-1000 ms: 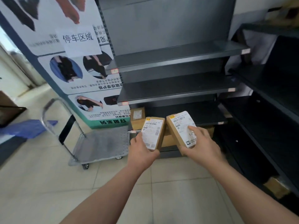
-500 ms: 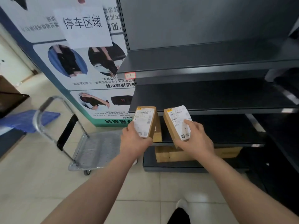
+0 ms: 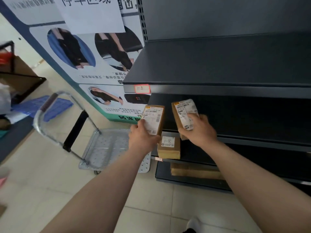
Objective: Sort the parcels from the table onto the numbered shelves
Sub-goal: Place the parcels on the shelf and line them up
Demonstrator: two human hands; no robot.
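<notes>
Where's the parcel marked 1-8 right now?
In the head view, the parcel marked 1-8 stands at the left end of a lower shelf, just below and between the left hand and right hand, each holding another parcel.

Both forearms are bare from the bottom edge up to the wrists, with no sleeve in sight. The left hand [image 3: 143,138] and the right hand [image 3: 199,130] wear no glove, ring, watch or band. Well below the right hand, at the bottom edge, shows a white shoe [image 3: 193,223] toe beside dark cloth.
</notes>
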